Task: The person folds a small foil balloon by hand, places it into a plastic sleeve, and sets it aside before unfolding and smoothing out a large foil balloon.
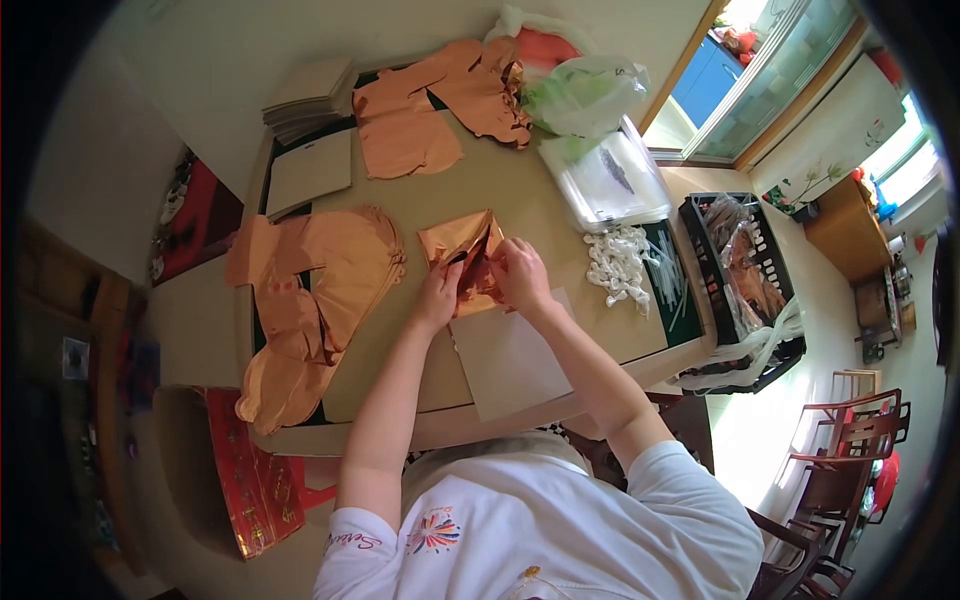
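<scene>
A copper-coloured foil balloon [452, 236], folded into a small packet, lies in front of me at the middle of the table. My left hand [438, 294] grips its left side, thumb on top by a dark fold. On its right side, the fingers of my right hand [522, 276] pinch the foil. A white sheet [510, 365] lies just below the packet, under my right forearm. To the left, flat copper foil balloons [345, 250] are spread out in a stack. More flat foil balloons [405, 130] lie at the back of the table.
Cardboard sheets [312, 172] are stacked at the back left. Clear plastic bags [610, 180], white coiled ribbons [617, 262] and thin clear straws [672, 278] lie at the right. Beyond the table edge stands a black crate [715, 225] with plastic-wrapped items. A red box [255, 480] is at lower left.
</scene>
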The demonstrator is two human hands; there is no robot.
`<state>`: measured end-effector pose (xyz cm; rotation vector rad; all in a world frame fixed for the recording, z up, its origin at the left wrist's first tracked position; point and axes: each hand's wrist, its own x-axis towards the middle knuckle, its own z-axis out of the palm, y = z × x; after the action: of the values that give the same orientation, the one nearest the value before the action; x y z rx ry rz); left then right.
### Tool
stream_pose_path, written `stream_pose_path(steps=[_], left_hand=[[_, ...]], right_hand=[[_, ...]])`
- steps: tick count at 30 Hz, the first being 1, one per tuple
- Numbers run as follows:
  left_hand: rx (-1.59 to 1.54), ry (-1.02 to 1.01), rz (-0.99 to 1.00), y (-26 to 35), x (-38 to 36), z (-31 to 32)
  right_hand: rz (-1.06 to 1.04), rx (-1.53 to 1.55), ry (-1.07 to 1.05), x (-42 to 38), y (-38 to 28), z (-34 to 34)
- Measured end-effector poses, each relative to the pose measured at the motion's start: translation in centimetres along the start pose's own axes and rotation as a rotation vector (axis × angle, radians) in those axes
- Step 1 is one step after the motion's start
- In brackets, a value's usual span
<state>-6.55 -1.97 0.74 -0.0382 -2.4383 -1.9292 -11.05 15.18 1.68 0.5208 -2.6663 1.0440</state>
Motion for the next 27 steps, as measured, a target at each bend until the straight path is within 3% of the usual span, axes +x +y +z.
stream_pose_path(steps=[4, 7, 10, 11, 13, 17, 20, 23, 26, 27], left_hand=[[-0.162, -0.058, 0.017, -0.2, 0.2, 0.4], [-0.305, -0.075, -0.129, 2.9, -1.0, 0.6], [0.258, -0.059, 0.353, -0.6, 0.0, 0.8], [0.366, -0.031, 0.380, -1.0, -0.1, 0.9], [0.581, 0.023, 0.432, -0.2, -0.7, 1.4], [0.660, -0.031, 0.395, -0.1, -0.8, 1.7], [0.763, -0.045, 0.413, 0.6, -1.3, 1.6], [0.786, -0.040, 0.435, 0.8, -1.4, 1.6], [0.749, -0.031, 0.431, 0.5, -1.3, 1.7], [0.736, -0.034, 0.427, -0.1, -1.1, 1.7]], right_hand=[[-0.158, -0.088, -0.093, -1.0, -0.9, -0.7], [-0.271, -0.107, -0.148, -2.3, -1.1, -1.2], [-0.390, -0.105, -0.161, -3.9, -1.3, -1.9], [-0.427, -0.106, -0.161, -4.4, -1.5, -2.2], [-0.368, -0.114, -0.268, -5.5, -2.0, -2.8], [-0.314, -0.112, -0.332, -7.8, -2.2, -3.0], [-0.444, -0.084, -0.279, -9.0, -2.5, -4.0], [-0.428, 0.089, -0.352, -10.4, -1.3, -5.5], [-0.199, 0.085, -0.352, -11.1, 0.2, -7.0], [-0.103, -0.047, -0.261, -10.9, 0.4, -8.1]])
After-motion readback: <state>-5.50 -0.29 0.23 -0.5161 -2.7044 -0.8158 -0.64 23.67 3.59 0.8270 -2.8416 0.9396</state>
